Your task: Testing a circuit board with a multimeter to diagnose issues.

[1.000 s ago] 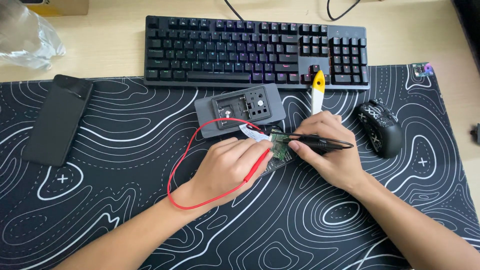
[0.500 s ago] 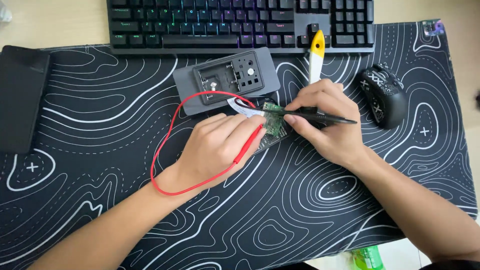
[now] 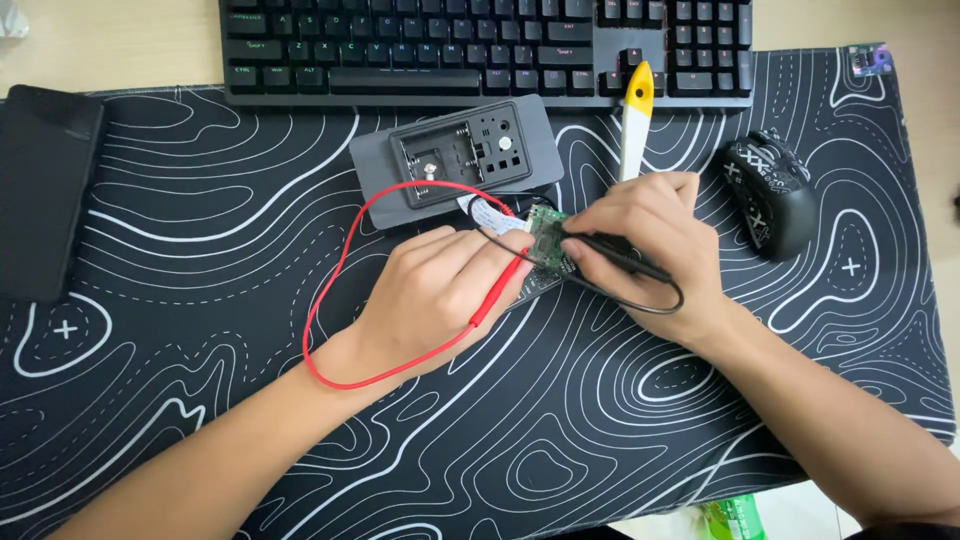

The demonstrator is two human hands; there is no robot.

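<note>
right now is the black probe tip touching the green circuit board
Touching. The head view shows the right hand pressing the black probe tip onto the green circuit board, with no gap visible between them.

A small green circuit board (image 3: 548,240) lies flat on the black desk mat, just in front of the grey device housing, partly hidden under fingers on both sides. A white ribbon cable (image 3: 492,213) runs from its upper left edge toward the housing. A red test probe (image 3: 497,294) lies slanted across the left hand, its tip up at the board's left edge; its red lead (image 3: 335,280) loops wide to the left and back up over the housing. A black test probe (image 3: 612,255) points left, tip touching the board's top face, its black lead (image 3: 655,303) curling below it.
</note>
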